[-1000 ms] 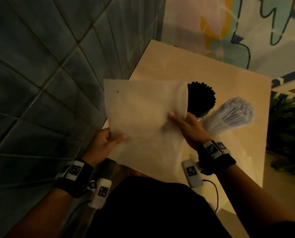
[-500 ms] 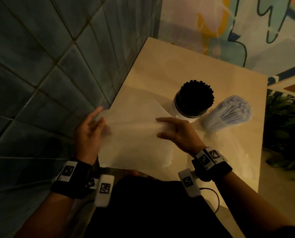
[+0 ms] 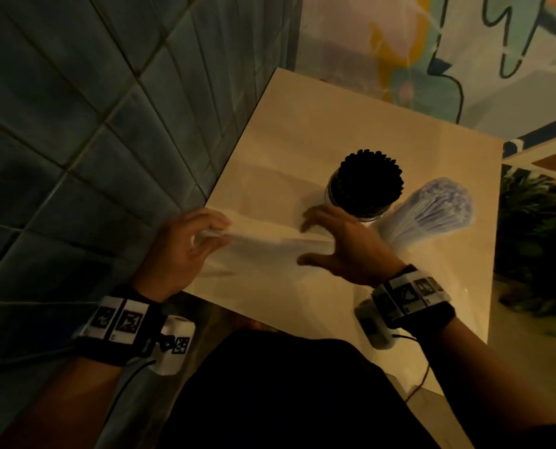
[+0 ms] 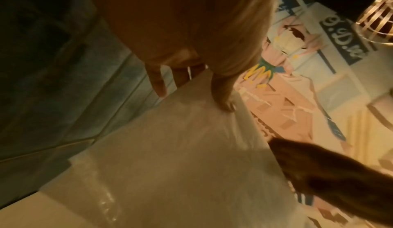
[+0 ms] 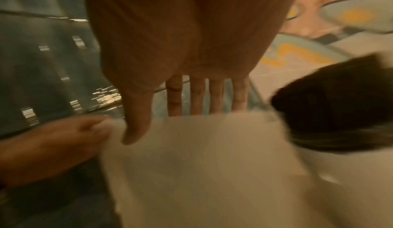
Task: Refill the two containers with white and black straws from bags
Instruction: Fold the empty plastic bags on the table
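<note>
A flat, pale empty bag (image 3: 263, 254) lies on the table (image 3: 335, 118) with a raised fold running across it. My left hand (image 3: 213, 236) pinches the left end of that fold, thumb on the bag (image 4: 180, 156) in the left wrist view. Spread over the fold's right end is my right hand (image 3: 302, 239), fingers straight on the far side and thumb on the near side, also in the right wrist view (image 5: 170, 122). Just beyond it stands a clear jar packed with black straws (image 3: 365, 186). A bundle of white straws (image 3: 438, 209) leans beside it; its container is hidden.
A dark tiled wall (image 3: 92, 124) runs along the table's left edge. A painted wall (image 3: 432, 43) is behind the table. Plants (image 3: 539, 241) stand beyond its right edge. My dark clothing (image 3: 286, 384) is against the near edge.
The bag was held up in the air a second ago; it has come down flat onto the table and is now folded, with both hands moved forward onto the fold.
</note>
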Demonstrator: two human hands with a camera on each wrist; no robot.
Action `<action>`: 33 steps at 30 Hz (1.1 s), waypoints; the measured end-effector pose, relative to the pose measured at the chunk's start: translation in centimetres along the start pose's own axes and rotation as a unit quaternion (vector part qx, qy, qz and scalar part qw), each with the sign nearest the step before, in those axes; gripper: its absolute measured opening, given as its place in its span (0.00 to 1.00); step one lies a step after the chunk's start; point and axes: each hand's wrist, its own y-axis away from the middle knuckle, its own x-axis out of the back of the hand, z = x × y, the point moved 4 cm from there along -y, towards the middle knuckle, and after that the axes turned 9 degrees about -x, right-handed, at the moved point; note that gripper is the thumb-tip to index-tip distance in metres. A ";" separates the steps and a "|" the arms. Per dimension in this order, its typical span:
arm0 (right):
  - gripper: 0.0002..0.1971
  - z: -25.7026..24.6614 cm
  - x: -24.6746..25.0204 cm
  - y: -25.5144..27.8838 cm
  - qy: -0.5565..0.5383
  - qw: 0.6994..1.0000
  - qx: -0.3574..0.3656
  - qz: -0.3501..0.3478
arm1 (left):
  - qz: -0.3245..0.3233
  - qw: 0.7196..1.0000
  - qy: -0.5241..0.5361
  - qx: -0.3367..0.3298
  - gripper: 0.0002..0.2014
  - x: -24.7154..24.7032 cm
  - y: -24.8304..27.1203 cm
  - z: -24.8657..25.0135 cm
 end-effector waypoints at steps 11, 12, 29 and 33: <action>0.14 1.6 -1.2 0.0 -0.120 0.983 -0.118 -0.078 | 0.134 0.987 0.008 0.087 0.07 1.8 -0.7 -0.7; 0.14 2.5 -0.7 0.6 -0.177 0.975 -0.127 -0.054 | 0.156 0.981 0.037 0.110 0.06 1.7 -0.4 -1.3; 0.07 15.6 -8.2 7.2 -0.128 0.906 -0.393 0.086 | -0.116 0.920 -0.001 0.374 0.23 -8.5 4.9 -15.7; 0.36 17.9 -8.2 9.8 0.070 0.904 -0.412 0.088 | -0.110 0.897 -0.111 0.412 0.35 -8.6 5.8 -18.1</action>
